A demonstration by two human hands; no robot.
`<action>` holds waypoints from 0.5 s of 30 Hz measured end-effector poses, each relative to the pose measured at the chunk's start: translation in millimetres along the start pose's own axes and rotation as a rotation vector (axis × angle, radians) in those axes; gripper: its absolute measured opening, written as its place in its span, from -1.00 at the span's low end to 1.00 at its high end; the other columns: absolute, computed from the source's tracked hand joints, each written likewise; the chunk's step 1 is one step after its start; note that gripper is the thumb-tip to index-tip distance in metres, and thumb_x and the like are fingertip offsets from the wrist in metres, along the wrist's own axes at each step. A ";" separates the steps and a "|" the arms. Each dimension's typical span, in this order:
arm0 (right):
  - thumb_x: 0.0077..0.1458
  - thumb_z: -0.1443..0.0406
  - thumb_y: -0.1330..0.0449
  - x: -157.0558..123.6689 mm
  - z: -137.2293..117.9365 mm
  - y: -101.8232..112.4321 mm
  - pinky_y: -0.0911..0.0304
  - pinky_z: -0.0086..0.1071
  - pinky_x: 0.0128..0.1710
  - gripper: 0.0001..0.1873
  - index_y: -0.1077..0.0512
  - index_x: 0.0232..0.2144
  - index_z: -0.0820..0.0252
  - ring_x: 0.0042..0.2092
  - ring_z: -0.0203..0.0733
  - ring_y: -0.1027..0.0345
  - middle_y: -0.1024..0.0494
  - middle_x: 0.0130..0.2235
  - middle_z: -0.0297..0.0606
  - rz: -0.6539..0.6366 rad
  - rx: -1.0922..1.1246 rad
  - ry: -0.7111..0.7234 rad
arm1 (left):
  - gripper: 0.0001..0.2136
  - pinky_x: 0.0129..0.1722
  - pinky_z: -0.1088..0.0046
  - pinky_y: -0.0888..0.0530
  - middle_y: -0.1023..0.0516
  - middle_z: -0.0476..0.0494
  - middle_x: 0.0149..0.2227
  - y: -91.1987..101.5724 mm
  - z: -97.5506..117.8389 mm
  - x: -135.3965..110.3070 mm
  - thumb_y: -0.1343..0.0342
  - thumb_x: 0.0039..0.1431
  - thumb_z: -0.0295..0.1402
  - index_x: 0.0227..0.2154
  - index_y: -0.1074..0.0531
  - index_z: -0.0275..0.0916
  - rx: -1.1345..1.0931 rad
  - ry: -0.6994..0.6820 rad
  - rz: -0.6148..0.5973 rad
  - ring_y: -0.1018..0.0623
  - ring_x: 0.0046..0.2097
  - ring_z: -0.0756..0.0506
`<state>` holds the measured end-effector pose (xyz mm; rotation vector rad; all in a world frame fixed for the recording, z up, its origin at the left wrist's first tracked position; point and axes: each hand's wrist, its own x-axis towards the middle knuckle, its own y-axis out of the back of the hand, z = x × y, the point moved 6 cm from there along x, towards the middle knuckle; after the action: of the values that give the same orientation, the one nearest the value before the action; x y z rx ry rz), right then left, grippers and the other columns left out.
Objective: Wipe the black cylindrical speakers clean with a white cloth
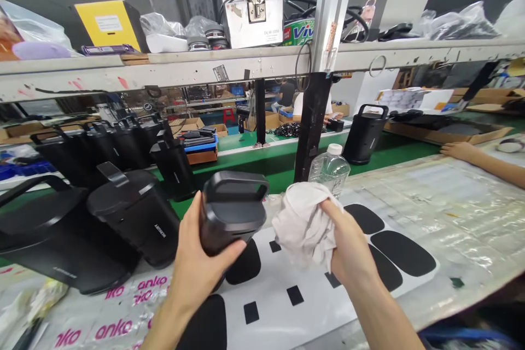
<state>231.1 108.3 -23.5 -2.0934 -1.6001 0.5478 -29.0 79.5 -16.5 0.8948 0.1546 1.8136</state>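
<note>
My left hand (pixel 205 257) grips a black portable speaker (pixel 233 213) with a loop handle on top, raised above the bench and tilted. In my right hand (pixel 348 240) is a bunched white cloth (pixel 305 221), a short gap to the right of the speaker. Below both hands lies a white sheet (pixel 274 322) carrying black rounded pads (pixel 404 252) and small black squares (pixel 294 295). Just behind the cloth stands a clear plastic bottle (pixel 330 169) with a white cap.
Several black speakers (pixel 135 213) crowd the left side. Another speaker (pixel 366 134) stands on the green conveyor (pixel 246 145) at the back right. A metal post (pixel 314 126) rises behind the bottle, under a loaded shelf (pixel 176 74). A co-worker's hand (pixel 461 151) rests at the right.
</note>
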 end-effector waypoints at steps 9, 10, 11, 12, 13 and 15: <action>-0.10 0.23 -0.24 31.4 16.8 32.4 -0.48 -0.20 -0.27 -0.73 -0.49 -0.30 0.24 -0.24 0.04 -0.52 -0.60 -0.35 -0.18 0.159 -0.034 -0.218 | -0.04 -0.03 -0.02 -0.37 -0.01 -0.23 0.34 -44.9 14.2 -72.8 -0.27 -0.14 -0.25 0.33 0.12 -0.01 0.425 -0.495 -0.193 -0.31 0.13 -0.47; -0.10 0.23 -0.23 34.5 19.8 38.4 -0.48 -0.20 -0.29 -0.74 -0.48 -0.31 0.23 -0.25 0.03 -0.52 -0.60 -0.36 -0.19 0.172 -0.041 -0.222 | -0.04 -0.03 0.00 -0.39 -0.06 -0.23 0.32 -47.9 11.4 -72.7 -0.27 -0.15 -0.24 0.33 0.09 -0.01 0.413 -0.490 -0.223 -0.34 0.12 -0.46; -0.10 0.23 -0.23 36.8 22.1 44.2 -0.48 -0.20 -0.30 -0.75 -0.48 -0.32 0.22 -0.26 0.02 -0.52 -0.60 -0.36 -0.20 0.186 -0.049 -0.212 | -0.07 -0.02 0.02 -0.40 -0.09 -0.21 0.31 -48.5 9.0 -71.2 -0.27 -0.13 -0.24 0.32 0.07 0.01 0.399 -0.475 -0.241 -0.36 0.12 -0.44; -0.10 0.23 -0.24 38.5 24.2 49.7 -0.47 -0.21 -0.31 -0.76 -0.47 -0.33 0.21 -0.27 0.01 -0.52 -0.60 -0.36 -0.22 0.197 -0.058 -0.198 | -0.11 0.01 0.02 -0.40 -0.09 -0.19 0.31 -46.4 6.8 -68.6 -0.25 -0.09 -0.23 0.31 0.06 0.04 0.387 -0.450 -0.243 -0.36 0.13 -0.43; -0.10 0.22 -0.24 39.7 26.4 54.8 -0.47 -0.23 -0.31 -0.76 -0.47 -0.33 0.21 -0.28 -0.01 -0.52 -0.60 -0.36 -0.23 0.206 -0.071 -0.188 | -0.15 0.04 0.01 -0.39 -0.09 -0.18 0.31 -42.1 4.6 -65.9 -0.24 -0.05 -0.20 0.30 0.03 0.05 0.369 -0.426 -0.239 -0.35 0.14 -0.42; -0.11 0.22 -0.24 41.2 31.1 64.0 -0.46 -0.25 -0.35 -0.77 -0.47 -0.35 0.22 -0.32 -0.02 -0.52 -0.60 -0.38 -0.23 0.213 -0.101 -0.190 | -0.26 0.08 -0.02 -0.38 -0.09 -0.19 0.30 -31.9 -1.9 -63.3 -0.23 0.01 -0.19 0.25 -0.04 0.10 0.322 -0.405 -0.271 -0.32 0.17 -0.40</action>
<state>274.5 136.9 -87.1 -2.3660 -1.5411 0.7736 4.1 40.1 -65.2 1.3793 0.2994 1.3460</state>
